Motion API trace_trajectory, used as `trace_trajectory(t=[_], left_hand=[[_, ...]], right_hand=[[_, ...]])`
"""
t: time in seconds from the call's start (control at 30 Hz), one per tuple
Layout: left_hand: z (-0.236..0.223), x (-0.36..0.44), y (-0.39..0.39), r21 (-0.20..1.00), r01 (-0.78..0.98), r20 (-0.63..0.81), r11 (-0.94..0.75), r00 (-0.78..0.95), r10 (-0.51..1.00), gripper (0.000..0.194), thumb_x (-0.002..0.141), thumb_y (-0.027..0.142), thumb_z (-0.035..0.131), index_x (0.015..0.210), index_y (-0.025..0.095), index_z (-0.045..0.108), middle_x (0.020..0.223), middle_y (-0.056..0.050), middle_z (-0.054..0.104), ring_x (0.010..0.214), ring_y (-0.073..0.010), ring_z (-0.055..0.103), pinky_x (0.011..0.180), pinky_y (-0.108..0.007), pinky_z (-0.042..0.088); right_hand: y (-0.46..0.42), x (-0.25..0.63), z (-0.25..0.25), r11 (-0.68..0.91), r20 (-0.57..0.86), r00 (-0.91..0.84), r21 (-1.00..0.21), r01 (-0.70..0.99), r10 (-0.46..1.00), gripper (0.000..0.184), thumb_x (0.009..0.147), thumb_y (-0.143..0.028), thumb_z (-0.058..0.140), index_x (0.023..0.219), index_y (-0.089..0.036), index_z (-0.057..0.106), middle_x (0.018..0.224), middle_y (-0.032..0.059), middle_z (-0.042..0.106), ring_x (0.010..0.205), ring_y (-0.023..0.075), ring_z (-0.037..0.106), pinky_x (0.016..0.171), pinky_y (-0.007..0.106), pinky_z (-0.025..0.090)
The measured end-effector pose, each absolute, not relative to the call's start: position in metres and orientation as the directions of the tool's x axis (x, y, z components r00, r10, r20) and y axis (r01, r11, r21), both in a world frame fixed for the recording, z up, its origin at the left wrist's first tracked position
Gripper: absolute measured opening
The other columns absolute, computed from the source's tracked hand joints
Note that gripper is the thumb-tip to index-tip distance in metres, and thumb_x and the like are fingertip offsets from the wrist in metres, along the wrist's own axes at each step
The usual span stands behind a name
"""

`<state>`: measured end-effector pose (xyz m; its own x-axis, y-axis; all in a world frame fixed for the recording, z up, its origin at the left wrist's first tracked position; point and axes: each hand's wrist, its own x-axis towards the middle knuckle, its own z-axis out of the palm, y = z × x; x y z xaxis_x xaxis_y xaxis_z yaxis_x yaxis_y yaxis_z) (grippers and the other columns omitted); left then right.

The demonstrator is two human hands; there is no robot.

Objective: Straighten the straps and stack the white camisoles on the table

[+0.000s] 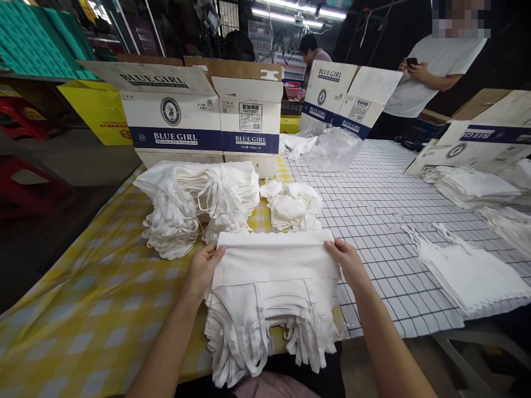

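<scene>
A stack of white camisoles [274,293] lies in front of me, its thin straps hanging over the table's near edge. My left hand [206,265] pinches the top camisole at its far left corner. At the far right corner, my right hand [345,258] grips the same hem between thumb and fingers. The hem is stretched straight between both hands and lies flat on the pile. Just beyond is a second stack of white camisoles [224,190] with looped straps, and right of it a crumpled heap of white cloth [292,204].
Printed cardboard boxes [178,119] stand along the back, with a clear plastic bag [332,149] by one. More white camisoles [468,265] lie on the checked cloth at right. A person [440,72] holding a phone stands behind the table; another person [315,52] is farther back.
</scene>
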<state>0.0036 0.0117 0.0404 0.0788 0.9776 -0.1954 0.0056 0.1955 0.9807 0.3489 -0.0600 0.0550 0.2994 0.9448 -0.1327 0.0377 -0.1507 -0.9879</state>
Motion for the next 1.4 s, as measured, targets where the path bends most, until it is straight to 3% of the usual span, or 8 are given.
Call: trace_trajectory(t=[0.13,0.27,0.4,0.57,0.67,0.77,1.13,1.4], left_hand=[[0.034,0.004,0.018,0.965,0.23,-0.126,0.126,-0.014,0.992,0.044,0.07,0.048,0.062,0.096,0.013,0.064,0.076,-0.007,0.07,0.072,-0.0243,0.064,0.066,-0.034,0.049],[0.049,0.013,-0.001,0.88,0.474,0.057,0.008,-0.122,0.991,0.034,0.073,0.034,0.059,0.104,0.019,0.061,0.097,-0.009,0.064,0.093,-0.0268,0.057,0.082,-0.036,0.042],[0.072,0.042,-0.05,0.514,0.833,0.192,-0.206,0.122,0.974,0.034,0.086,0.038,0.043,0.114,0.021,0.053,0.096,-0.005,0.06,0.075,-0.0189,0.058,0.064,-0.029,0.044],[0.07,0.079,-0.093,0.156,0.918,0.041,-0.365,0.363,0.931,0.036,0.086,0.037,0.046,0.116,0.018,0.052,0.098,-0.006,0.056,0.072,-0.0182,0.059,0.055,-0.028,0.043],[0.064,0.084,-0.095,0.074,0.925,-0.007,-0.373,0.374,0.927,0.029,0.086,0.022,0.044,0.112,0.018,0.054,0.093,-0.006,0.055,0.075,-0.0188,0.059,0.059,-0.028,0.044],[0.063,0.079,-0.089,0.137,0.924,-0.061,-0.358,0.368,0.928,0.031,0.084,0.013,0.039,0.111,0.019,0.054,0.092,-0.005,0.055,0.076,-0.019,0.059,0.059,-0.028,0.043],[0.077,0.046,-0.056,0.761,0.641,-0.296,-0.102,0.483,0.824,0.039,0.075,0.017,0.044,0.114,0.017,0.052,0.073,0.002,0.052,0.065,-0.0135,0.051,0.063,-0.024,0.039],[0.079,0.031,-0.031,0.817,0.569,-0.417,0.096,0.468,0.779,0.038,0.077,0.032,0.047,0.11,0.015,0.059,0.075,-0.001,0.058,0.064,-0.0153,0.055,0.061,-0.025,0.04]], right_hand=[[-0.055,0.349,0.044,-0.208,-0.089,0.36,-0.929,0.307,0.929,0.033,0.075,-0.048,0.055,0.083,-0.018,0.066,0.068,0.0018,0.061,0.066,0.0187,0.056,0.06,0.029,0.046],[-0.06,0.346,0.041,-0.247,0.028,0.479,-0.83,0.5,0.877,0.036,0.074,-0.042,0.056,0.1,-0.018,0.061,0.072,0.001,0.057,0.066,0.0169,0.052,0.065,0.03,0.043],[-0.08,0.327,0.051,-0.19,0.051,0.346,-0.756,0.626,0.937,0.03,0.082,-0.041,0.048,0.101,-0.02,0.058,0.071,0.0006,0.056,0.064,0.0157,0.051,0.061,0.027,0.041],[-0.099,0.287,0.056,-0.192,-0.072,0.191,-0.644,0.741,0.979,0.022,0.083,-0.039,0.049,0.095,-0.022,0.056,0.066,-0.0011,0.055,0.06,0.0155,0.051,0.057,0.026,0.037],[-0.1,0.275,0.055,-0.207,-0.083,0.193,-0.545,0.813,0.978,0.019,0.082,-0.033,0.05,0.095,-0.021,0.054,0.077,0.0018,0.058,0.067,0.0167,0.053,0.06,0.026,0.037],[-0.098,0.273,0.058,-0.212,-0.119,0.176,-0.495,0.842,0.977,0.018,0.083,-0.024,0.044,0.097,-0.019,0.053,0.086,0.0048,0.059,0.071,0.0172,0.054,0.065,0.027,0.038],[-0.107,0.283,0.074,-0.084,-0.224,-0.025,-0.465,0.881,0.974,0.04,0.075,-0.006,0.04,0.113,-0.018,0.047,0.096,0.0069,0.055,0.076,0.017,0.055,0.064,0.025,0.037],[-0.099,0.286,0.069,-0.138,-0.207,0.035,-0.509,0.85,0.978,0.031,0.082,-0.007,0.032,0.102,-0.019,0.052,0.098,0.0069,0.057,0.082,0.0176,0.055,0.069,0.027,0.038]])
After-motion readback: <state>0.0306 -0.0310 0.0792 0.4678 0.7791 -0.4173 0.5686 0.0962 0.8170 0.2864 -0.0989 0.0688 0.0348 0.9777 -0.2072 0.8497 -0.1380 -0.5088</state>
